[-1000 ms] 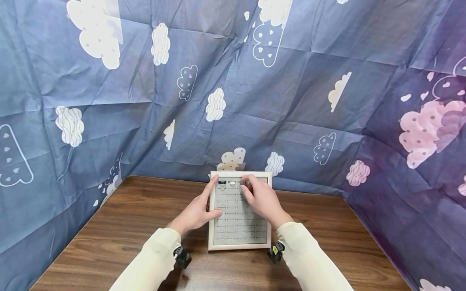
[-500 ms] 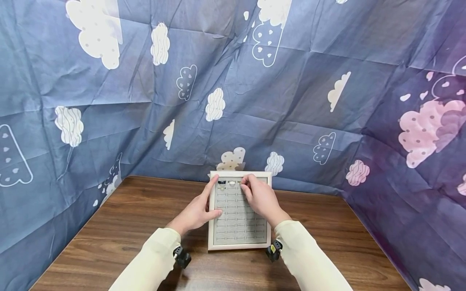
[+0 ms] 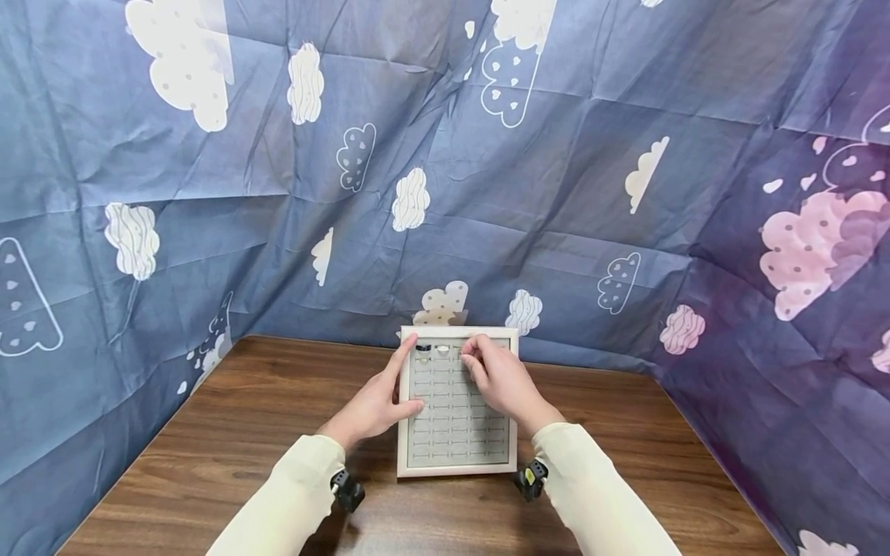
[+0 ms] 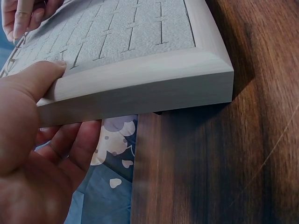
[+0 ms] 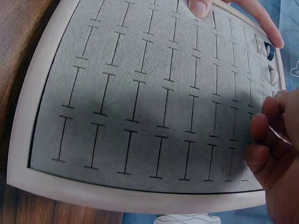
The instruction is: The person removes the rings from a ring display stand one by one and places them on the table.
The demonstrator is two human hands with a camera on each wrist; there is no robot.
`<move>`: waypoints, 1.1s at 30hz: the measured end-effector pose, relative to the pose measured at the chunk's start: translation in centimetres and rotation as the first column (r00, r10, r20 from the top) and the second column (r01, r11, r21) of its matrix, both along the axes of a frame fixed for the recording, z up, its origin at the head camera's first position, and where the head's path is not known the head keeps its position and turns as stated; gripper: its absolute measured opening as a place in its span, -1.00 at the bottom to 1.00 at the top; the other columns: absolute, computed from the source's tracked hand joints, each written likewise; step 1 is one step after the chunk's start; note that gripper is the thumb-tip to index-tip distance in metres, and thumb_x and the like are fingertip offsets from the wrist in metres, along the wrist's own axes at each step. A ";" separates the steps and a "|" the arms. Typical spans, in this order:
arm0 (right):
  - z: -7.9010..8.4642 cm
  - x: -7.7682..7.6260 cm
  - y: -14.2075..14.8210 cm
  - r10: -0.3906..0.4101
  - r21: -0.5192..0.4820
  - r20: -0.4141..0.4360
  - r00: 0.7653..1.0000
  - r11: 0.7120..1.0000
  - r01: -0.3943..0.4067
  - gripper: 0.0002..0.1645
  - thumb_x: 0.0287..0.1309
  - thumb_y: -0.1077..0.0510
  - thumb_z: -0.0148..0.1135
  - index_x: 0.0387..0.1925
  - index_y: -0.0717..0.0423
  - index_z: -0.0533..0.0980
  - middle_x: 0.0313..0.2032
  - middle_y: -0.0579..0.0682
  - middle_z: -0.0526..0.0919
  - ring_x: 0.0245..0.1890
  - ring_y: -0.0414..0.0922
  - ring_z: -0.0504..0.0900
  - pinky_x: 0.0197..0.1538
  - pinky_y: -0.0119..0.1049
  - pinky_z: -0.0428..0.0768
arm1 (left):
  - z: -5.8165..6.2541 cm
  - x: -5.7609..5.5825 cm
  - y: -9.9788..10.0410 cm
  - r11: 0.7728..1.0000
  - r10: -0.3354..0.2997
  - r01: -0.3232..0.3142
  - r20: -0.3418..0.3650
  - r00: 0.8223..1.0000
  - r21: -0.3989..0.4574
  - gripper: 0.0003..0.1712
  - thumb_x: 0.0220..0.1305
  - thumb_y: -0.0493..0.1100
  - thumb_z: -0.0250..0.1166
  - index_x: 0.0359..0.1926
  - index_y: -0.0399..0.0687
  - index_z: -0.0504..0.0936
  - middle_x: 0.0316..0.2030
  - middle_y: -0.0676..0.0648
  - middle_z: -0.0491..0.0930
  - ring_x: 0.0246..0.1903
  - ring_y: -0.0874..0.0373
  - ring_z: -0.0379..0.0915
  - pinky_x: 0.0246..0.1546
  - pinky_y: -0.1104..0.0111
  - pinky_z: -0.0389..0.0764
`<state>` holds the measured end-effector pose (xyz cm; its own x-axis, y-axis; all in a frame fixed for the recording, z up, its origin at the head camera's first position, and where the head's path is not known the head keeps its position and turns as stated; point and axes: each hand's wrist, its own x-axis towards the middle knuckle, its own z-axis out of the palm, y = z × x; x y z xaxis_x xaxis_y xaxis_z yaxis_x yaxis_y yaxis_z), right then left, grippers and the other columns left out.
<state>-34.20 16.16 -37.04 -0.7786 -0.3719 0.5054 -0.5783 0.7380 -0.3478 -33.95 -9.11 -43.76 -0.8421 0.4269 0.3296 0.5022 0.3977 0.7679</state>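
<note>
A ring display tray (image 3: 456, 470) with a pale frame and grey slotted padding stands on the table. My left hand (image 3: 371, 401) holds its left side, thumb over the frame and fingers beneath, as the left wrist view shows. My right hand (image 3: 502, 378) is at the top row with fingers curled, pinching a small ring (image 4: 17, 43) at the third slot, mostly hidden by the fingertips. In the top row to its left sit a dark ring (image 3: 422, 348) and a ring with a whitish top (image 3: 442, 350). A thin ring (image 3: 424, 361) sits below the dark one.
The brown wood-grain table (image 3: 292, 417) carries the tray near its back edge. A blue cloth (image 3: 528, 193) with cloud prints hangs behind and along both sides. A small black camera (image 3: 348, 490) is strapped to each wrist.
My right fingertips have drawn closer together and shifted slightly at the top row; the ring bits seen between them earlier are now mostly covered. The left hand and tray have stayed nearly still.
</note>
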 end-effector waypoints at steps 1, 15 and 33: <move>0.0 0.0 0.1 0.008 0.002 -0.004 1.000 1.000 -0.008 -0.87 0.61 0.09 0.18 -0.11 0.07 0.51 -0.43 -0.15 0.56 -0.42 -0.24 0.48 -0.21 -0.24 0.51 | 0.0 0.0 0.0 1.000 0.004 -0.004 -0.002 1.000 -0.004 0.33 0.40 -0.29 0.46 0.77 0.41 -0.32 0.20 -0.20 0.72 -0.06 0.17 0.75 0.01 0.30 0.71; 0.2 0.8 1.4 -0.005 0.026 -0.003 1.000 1.000 0.005 -0.89 0.59 0.09 0.21 -0.07 0.06 0.54 -0.41 -0.16 0.63 -0.41 -0.24 0.51 -0.18 -0.19 0.53 | -0.1 0.0 0.0 1.000 0.003 -0.003 -0.004 1.000 -0.003 0.32 0.41 -0.29 0.45 0.77 0.40 -0.32 0.24 -0.22 0.71 -0.03 0.14 0.75 0.04 0.25 0.71; -0.3 1.4 3.9 -0.053 0.010 -0.007 0.999 0.999 0.053 -0.93 0.59 0.12 0.20 -0.07 0.03 0.52 -0.38 -0.14 0.65 -0.42 -0.24 0.52 -0.24 -0.25 0.53 | -0.1 -0.1 -0.2 1.000 -0.006 0.005 -0.021 1.000 -0.013 0.32 0.42 -0.26 0.46 0.77 0.38 -0.32 0.23 -0.19 0.72 -0.02 0.14 0.76 0.06 0.25 0.71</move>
<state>-32.76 20.04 -37.34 -0.7940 -0.3353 0.5070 -0.5403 0.7715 -0.3360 -34.02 -9.29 -43.90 -0.8328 0.4359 0.3413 0.5201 0.4048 0.7521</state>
